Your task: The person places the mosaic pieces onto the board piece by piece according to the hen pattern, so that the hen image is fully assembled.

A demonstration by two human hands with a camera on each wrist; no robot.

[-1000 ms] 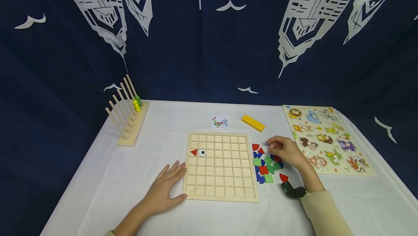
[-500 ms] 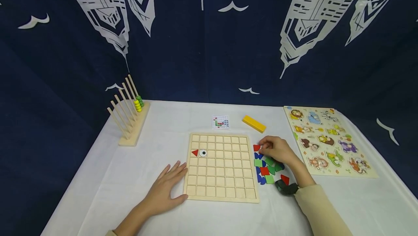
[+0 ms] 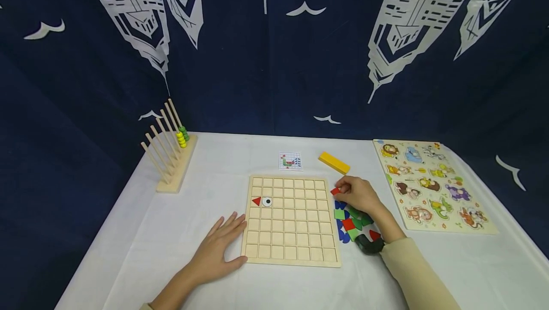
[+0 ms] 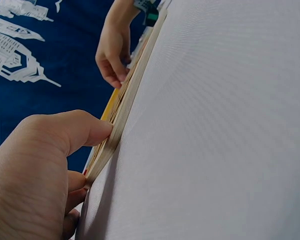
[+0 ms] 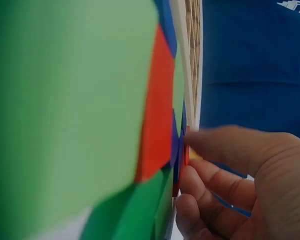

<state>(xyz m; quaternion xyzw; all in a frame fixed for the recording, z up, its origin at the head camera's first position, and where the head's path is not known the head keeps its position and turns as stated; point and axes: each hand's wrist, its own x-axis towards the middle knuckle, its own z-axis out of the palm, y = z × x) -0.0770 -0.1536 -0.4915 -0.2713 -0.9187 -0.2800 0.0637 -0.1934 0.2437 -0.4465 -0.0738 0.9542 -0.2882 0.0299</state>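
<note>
A wooden grid board lies in the middle of the white table. In its left part sit a red triangle tile and a white eye tile. My left hand lies with spread, straight fingers against the board's left edge; its thumb touches the rim in the left wrist view. Off the board's upper right side, my right hand pinches a red tile between thumb and fingers. Under and beside that hand are loose blue, green and red tiles, partly hidden by the wrist.
A picture card and a yellow bar lie beyond the board. At the left stands a wooden peg rack with yellow and green beads. An animal puzzle board lies at the right, with a dark blue curtain behind.
My right hand has moved left across the loose tiles to the red tile, now pinched and slightly shifted and turned. The left hand stays at the board's edge.
</note>
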